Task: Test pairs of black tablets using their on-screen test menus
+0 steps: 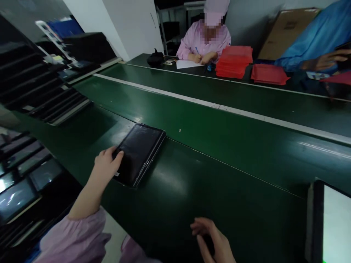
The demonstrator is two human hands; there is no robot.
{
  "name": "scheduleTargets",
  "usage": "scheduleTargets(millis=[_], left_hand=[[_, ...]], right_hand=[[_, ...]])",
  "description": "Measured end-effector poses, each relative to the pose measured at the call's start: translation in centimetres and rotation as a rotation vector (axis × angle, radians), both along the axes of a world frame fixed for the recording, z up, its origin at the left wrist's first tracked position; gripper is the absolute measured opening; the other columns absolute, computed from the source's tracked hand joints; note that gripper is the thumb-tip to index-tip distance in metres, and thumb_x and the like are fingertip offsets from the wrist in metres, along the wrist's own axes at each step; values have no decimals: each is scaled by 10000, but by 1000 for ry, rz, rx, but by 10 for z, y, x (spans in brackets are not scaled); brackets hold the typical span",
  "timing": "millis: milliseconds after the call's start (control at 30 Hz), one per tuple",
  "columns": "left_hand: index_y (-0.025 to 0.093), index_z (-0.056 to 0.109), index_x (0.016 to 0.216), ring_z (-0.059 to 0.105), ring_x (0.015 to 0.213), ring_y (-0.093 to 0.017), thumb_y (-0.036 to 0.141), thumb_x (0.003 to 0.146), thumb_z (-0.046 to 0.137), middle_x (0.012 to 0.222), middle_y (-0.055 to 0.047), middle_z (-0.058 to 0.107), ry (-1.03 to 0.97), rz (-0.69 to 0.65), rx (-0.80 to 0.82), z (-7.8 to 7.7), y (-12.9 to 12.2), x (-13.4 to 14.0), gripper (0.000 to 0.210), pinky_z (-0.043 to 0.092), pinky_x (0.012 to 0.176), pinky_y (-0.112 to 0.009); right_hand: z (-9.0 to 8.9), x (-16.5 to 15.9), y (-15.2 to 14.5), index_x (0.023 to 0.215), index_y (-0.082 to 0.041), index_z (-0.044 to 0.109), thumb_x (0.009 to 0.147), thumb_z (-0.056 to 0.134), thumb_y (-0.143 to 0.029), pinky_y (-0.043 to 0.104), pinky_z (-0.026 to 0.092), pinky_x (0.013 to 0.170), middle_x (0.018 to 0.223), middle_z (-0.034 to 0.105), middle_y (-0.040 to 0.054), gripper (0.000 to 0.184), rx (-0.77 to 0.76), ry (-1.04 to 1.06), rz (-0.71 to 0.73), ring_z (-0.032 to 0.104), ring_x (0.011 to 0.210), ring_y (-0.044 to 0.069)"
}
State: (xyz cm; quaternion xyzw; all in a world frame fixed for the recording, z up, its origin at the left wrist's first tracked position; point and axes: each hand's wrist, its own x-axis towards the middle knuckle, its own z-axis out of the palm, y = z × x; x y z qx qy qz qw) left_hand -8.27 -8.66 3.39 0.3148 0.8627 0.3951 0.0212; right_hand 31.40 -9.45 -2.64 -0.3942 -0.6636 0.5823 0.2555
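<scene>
A short stack of black tablets (141, 149) lies on the green bench, dark screen up, with a small white label near its close corner. My left hand (108, 160) grips its left edge, the thumb on the screen and the fingers over the side. Low in the view, my right hand (214, 239) is apart from everything, loosely curled with a gap between thumb and fingers; it holds nothing. At the right edge stands a device with a lit white screen (338, 223), cut off by the frame.
A green conveyor belt (233, 135) with a pale strip runs beyond the bench. Racks of dark tablets (30, 80) stand at the left. Across the belt, a person in pink (204, 40) writes on paper beside red pouch stacks (234, 62); a blue sleeve (309, 40) is at right.
</scene>
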Motion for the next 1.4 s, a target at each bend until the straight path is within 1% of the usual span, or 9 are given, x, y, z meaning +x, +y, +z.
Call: scheduleTargets(millis=[200, 333, 433, 667, 833, 967, 1200, 1300, 1400], left_hand=[[307, 595, 762, 650, 1161, -559, 643, 814, 650, 733, -70, 610, -44, 61, -91, -12, -14, -24, 345, 419, 1078, -736], [307, 568, 671, 700, 1006, -524, 611, 784, 679, 664, -62, 601, -38, 58, -106, -11, -4, -26, 343, 462, 1027, -699], [288, 655, 715, 711, 879, -437, 530, 834, 651, 704, -74, 686, -38, 79, -105, -15, -8, -11, 270, 542, 909, -609], [295, 785, 872, 735, 948, -350, 568, 879, 594, 958, -71, 814, -191, -189, -57, -32, -10, 38, 333, 606, 892, -449], [271, 701, 907, 631, 1233, -455, 540, 838, 657, 1059, -137, 736, -12, -128, -29, -37, 16, -15, 282, 404, 1198, -662], [262, 629, 928, 589, 1261, -546, 599, 824, 672, 966, -169, 661, -1, -75, -143, -45, 26, -33, 355, 343, 1174, -785], [88, 639, 1345, 614, 1281, -506, 689, 871, 460, 1245, -268, 675, 82, -228, -477, -37, 30, 53, 786, 483, 1119, -689], [72, 611, 1435, 600, 1336, -507, 659, 890, 441, 1374, -289, 644, 160, -353, -564, -27, 51, 89, 819, 487, 1116, -685], [113, 591, 1497, 470, 1517, -488, 620, 906, 483, 1600, -264, 538, 254, -607, -486, -24, 89, 116, 786, 392, 1224, -687]], right_hand=[[1, -117, 54, 1367, -276, 600, 859, 845, -577, 522, 620, 1043, 1321, 746, 139, 639, -597, 308, 163, 765, 1203, 315], [-13, -202, 77, 1437, -271, 580, 816, 879, -435, 494, 565, 1134, 1351, 747, 115, 708, -581, 333, 96, 725, 1279, 287], [-17, -223, 90, 1434, -248, 603, 846, 831, -404, 482, 528, 1180, 1370, 752, 106, 650, -540, 344, 12, 708, 1303, 284], [-8, -138, 102, 1364, -255, 665, 829, 803, -579, 500, 475, 1239, 1421, 743, 93, 641, -448, 257, -260, 661, 1376, 330], [7, -32, 93, 1320, -259, 744, 814, 798, -666, 493, 621, 1065, 1314, 795, 93, 651, -316, 7, -468, 731, 1268, 354], [12, 39, 73, 1289, -293, 794, 891, 733, -670, 427, 694, 862, 1177, 835, 68, 552, -105, -236, -578, 783, 1133, 351], [14, 76, 58, 1546, -295, 619, 1049, 598, -640, 489, 695, 868, 1372, 736, 138, 606, 604, -614, -633, 717, 1259, 375], [13, 70, 71, 1737, -345, 313, 1108, 554, -552, 465, 710, 831, 1424, 721, 137, 705, 667, -589, -543, 743, 1239, 349], [6, 64, 84, 1756, -338, 249, 1131, 521, -522, 473, 708, 880, 1448, 713, 138, 706, 658, -514, -508, 733, 1285, 341]])
